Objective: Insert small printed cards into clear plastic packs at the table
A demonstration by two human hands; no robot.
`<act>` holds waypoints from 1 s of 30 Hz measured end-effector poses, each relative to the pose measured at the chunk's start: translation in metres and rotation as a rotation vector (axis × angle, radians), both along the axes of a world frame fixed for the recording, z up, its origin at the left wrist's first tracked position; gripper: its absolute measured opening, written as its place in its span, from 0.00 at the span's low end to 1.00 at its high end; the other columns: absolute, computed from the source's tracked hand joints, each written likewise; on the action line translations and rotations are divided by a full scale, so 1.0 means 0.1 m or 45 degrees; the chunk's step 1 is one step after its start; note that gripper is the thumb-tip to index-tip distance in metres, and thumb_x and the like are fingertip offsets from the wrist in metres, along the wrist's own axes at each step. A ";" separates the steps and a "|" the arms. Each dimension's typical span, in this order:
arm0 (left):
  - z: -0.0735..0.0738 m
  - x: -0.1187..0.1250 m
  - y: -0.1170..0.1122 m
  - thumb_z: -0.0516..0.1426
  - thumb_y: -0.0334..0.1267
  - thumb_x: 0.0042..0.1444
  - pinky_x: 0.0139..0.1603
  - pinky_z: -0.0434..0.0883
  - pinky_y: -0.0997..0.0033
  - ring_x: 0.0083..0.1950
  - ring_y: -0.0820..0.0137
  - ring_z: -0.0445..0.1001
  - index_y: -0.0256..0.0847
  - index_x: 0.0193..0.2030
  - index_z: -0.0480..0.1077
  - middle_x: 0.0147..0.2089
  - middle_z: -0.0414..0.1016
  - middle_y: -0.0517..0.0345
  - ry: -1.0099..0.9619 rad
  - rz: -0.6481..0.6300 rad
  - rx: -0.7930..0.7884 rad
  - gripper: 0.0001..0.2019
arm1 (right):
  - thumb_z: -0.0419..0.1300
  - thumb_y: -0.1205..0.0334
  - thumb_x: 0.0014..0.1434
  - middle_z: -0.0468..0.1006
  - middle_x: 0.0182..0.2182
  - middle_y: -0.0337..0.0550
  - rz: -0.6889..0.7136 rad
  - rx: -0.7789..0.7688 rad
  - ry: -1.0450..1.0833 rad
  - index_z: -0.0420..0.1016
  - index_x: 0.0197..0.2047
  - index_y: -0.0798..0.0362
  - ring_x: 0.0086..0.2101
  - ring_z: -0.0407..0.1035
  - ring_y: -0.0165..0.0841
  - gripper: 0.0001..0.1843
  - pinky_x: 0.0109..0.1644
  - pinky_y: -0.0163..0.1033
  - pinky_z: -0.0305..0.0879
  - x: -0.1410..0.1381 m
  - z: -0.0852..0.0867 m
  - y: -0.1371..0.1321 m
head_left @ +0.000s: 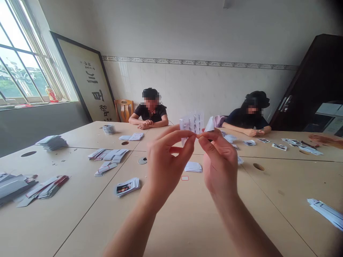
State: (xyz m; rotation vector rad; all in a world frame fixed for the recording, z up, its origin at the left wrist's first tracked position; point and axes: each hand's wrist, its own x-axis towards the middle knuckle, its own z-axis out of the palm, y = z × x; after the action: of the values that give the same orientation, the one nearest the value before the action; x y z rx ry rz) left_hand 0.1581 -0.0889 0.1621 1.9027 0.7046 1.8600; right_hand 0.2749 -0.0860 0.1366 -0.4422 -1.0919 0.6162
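Note:
Both hands are raised above the table, with their fingertips meeting in front of me. My left hand (168,153) pinches thumb to forefinger at the lower edge of a small clear plastic sleeve (191,121), which has dark writing on it. A white slip of paper (210,124) sticks up from my right hand (221,157), whose thumb presses on the bent forefinger. Whether sleeve and slip are joined is hidden by the fingers. Below them on the table lie a stack of white cards (193,166) and a small red-edged label (184,178).
A stack of photo cards (128,186) lies left of my forearm. More card piles (108,155) and a tall stack (51,142) spread leftward. White strips (325,213) lie at right. Two people (150,114) sit across the table (171,228), which has round cable holes (258,166).

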 end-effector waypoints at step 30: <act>-0.05 -0.06 0.20 0.64 0.30 0.55 0.32 0.81 0.80 0.35 0.75 0.79 0.41 0.33 0.81 0.36 0.82 0.59 -0.248 0.039 0.067 0.04 | 0.61 0.64 0.64 0.67 0.51 0.41 -0.463 0.250 -0.409 0.82 0.51 0.37 0.53 0.69 0.37 0.16 0.61 0.50 0.67 -0.11 -0.12 0.01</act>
State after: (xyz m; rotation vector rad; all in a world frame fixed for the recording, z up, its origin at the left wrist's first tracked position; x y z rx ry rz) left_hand 0.1519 -0.0685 0.1567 1.7201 0.6294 2.0671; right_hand 0.2634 -0.0854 0.1241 -0.5639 -1.3216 0.1154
